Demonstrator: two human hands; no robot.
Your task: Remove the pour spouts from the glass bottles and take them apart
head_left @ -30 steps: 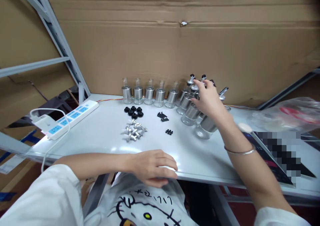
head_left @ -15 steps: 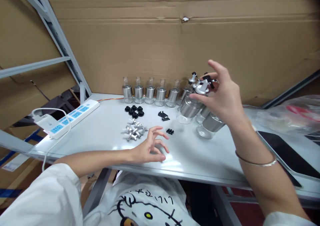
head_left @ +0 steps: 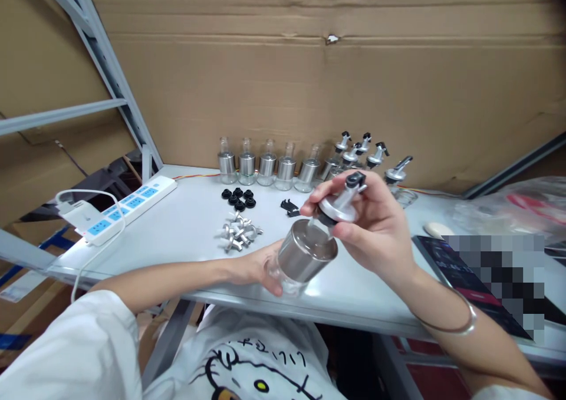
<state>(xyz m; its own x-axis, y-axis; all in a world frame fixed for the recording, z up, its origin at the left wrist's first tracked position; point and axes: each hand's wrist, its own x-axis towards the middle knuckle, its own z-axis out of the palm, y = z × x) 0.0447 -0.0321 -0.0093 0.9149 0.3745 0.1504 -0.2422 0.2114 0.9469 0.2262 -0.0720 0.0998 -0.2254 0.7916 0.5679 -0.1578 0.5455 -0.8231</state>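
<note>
A glass bottle (head_left: 305,252) with a brushed-metal band leans to the right above the front of the table. My left hand (head_left: 263,265) is closed around its lower glass, the far fingers hidden behind it. At the bottle's mouth sits a silver pourer top (head_left: 338,206) with a black tip. My right hand (head_left: 378,229) grips that pourer top between thumb and fingers. Left of the bottle lie loose silver spout parts (head_left: 239,233), black stoppers (head_left: 239,198) and small black levers (head_left: 289,207).
Several topless banded bottles (head_left: 267,167) stand along the cardboard wall (head_left: 265,81). Bottles with pourer tops (head_left: 375,155) stand to their right. A power strip (head_left: 128,208) lies at left. At right are a dark-screened tablet (head_left: 442,264), a pale rounded object (head_left: 437,230) and a plastic bag (head_left: 508,205).
My right hand has come from the bottles at back right down toward me, with a topped bottle. My left hand, open before, has closed around that bottle's base.
</note>
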